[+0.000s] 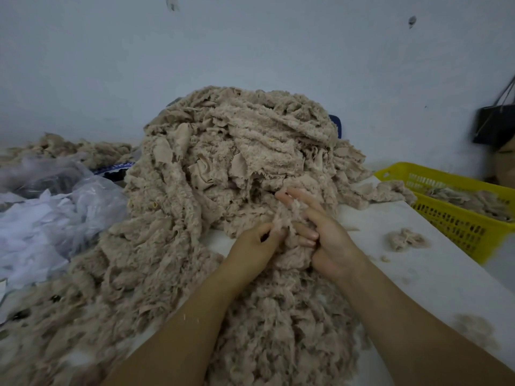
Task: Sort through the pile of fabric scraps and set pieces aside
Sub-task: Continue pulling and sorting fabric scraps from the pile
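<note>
A tall pile of beige fleecy fabric scraps (pixel 237 151) rises in the middle of the white table (pixel 434 274) and spills toward me. At its foot, my left hand (pixel 250 247) pinches a fluffy scrap (pixel 284 218) between thumb and fingers. My right hand (pixel 326 232) holds the same scrap from the right, its lower fingers curled round it and its upper fingers stretched along it. A small loose scrap (pixel 405 239) lies alone on the table to the right.
A yellow slotted basket (pixel 457 221) with beige scraps in it stands at the right table edge. Clear plastic bags and white fabric (pixel 53 215) lie at the left. More beige scraps (pixel 69 150) lie at the far left by the wall. A dark bag (pixel 493 126) hangs at the right.
</note>
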A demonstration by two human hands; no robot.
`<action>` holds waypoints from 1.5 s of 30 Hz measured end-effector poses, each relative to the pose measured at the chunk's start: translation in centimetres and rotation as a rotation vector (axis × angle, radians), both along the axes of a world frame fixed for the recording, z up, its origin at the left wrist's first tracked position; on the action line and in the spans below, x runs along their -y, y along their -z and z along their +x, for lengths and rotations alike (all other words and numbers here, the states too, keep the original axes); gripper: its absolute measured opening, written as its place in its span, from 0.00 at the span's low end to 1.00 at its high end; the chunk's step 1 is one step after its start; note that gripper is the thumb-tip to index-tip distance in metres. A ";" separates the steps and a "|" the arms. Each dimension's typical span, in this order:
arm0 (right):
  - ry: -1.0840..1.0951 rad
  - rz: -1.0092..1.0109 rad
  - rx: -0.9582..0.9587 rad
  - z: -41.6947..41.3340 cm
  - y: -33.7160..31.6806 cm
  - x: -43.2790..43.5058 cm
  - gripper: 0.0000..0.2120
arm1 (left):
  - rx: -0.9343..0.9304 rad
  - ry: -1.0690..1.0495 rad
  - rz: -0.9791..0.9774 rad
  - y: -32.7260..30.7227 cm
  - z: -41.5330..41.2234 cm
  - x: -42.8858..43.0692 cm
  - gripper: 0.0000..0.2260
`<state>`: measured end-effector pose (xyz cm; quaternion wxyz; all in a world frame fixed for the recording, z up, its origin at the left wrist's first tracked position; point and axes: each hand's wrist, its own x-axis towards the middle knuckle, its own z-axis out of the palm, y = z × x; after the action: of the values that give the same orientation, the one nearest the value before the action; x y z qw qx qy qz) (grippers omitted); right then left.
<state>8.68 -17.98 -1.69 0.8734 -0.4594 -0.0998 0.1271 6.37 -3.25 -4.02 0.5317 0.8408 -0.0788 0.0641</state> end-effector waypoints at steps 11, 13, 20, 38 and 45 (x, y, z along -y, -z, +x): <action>0.607 -0.408 -0.070 1.5 0.6 2.7 0.17 | -0.262 -0.361 -1.408 -2.1 0.9 -5.3 0.17; 0.721 -0.451 -0.078 1.6 0.7 3.1 0.18 | -0.274 -0.343 -1.387 -2.2 0.6 -5.4 0.19; 1.065 -0.406 -0.223 2.3 0.7 5.3 0.16 | -0.201 -0.321 -1.461 -2.8 0.4 -7.0 0.17; 0.278 -1.096 0.869 0.2 2.0 -1.2 0.26 | -0.385 0.230 -0.791 -2.6 -1.2 -2.1 0.15; 0.526 -1.200 0.537 1.4 2.0 0.6 0.15 | -0.372 0.360 -0.654 -2.7 -2.0 -1.9 0.23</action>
<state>10.07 -18.61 -3.71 0.4164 -0.8858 -0.1102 -0.1729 4.38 -1.32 -1.34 0.7786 0.5976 -0.1028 -0.1612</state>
